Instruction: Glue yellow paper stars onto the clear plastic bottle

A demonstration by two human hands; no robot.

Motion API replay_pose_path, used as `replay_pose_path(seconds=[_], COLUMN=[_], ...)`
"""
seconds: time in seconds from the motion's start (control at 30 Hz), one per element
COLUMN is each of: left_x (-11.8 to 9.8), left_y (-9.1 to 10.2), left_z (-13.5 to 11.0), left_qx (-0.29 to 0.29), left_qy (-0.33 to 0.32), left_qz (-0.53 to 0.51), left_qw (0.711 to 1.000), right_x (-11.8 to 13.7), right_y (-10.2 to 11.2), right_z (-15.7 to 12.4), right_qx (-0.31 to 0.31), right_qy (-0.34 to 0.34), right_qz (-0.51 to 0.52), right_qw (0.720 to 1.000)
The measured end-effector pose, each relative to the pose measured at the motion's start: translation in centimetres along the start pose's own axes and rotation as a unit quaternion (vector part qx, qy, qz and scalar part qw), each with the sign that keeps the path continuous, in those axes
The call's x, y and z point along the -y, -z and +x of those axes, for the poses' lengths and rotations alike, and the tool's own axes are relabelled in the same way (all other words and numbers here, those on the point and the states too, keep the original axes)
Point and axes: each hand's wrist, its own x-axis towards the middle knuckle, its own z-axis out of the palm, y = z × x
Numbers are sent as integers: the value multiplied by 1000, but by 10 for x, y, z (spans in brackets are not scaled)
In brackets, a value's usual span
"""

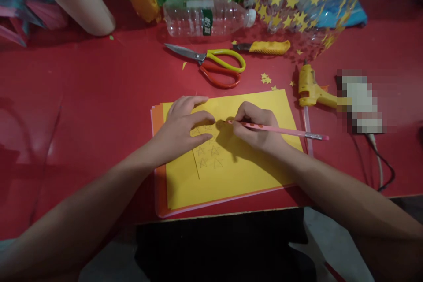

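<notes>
A yellow sheet of paper lies on top of a stack with orange and pink sheets showing at its left and lower edges. Several small stars are drawn in pencil on it, left of centre, beside a short slit or line. My right hand grips a pink pencil, its tip at the paper near the upper stars and its eraser end pointing right. My left hand rests on the sheet's left part, fingers apart, with nothing in it, partly covering some stars.
Scissors with yellow and red handles and a yellow utility knife lie beyond the paper. A yellow glue gun is at right. Behind are a clear bottle, a star-covered clear form and a white tumbler.
</notes>
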Motion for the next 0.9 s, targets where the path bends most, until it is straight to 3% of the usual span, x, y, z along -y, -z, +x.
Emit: replay_pose_path(seconds=[0.33,0.9], left_x=[1,0], left_y=[-1,0], left_z=[0,0], left_qx=[-6,-5], left_qy=[-2,-6], left_qz=[3,8], left_qw=[1000,1000], right_x=[2,3], right_y=[2,1], right_z=[0,-3], right_qx=[-12,91], right_qy=[-18,14], right_qz=[-13,-28], right_qw=[1000,995])
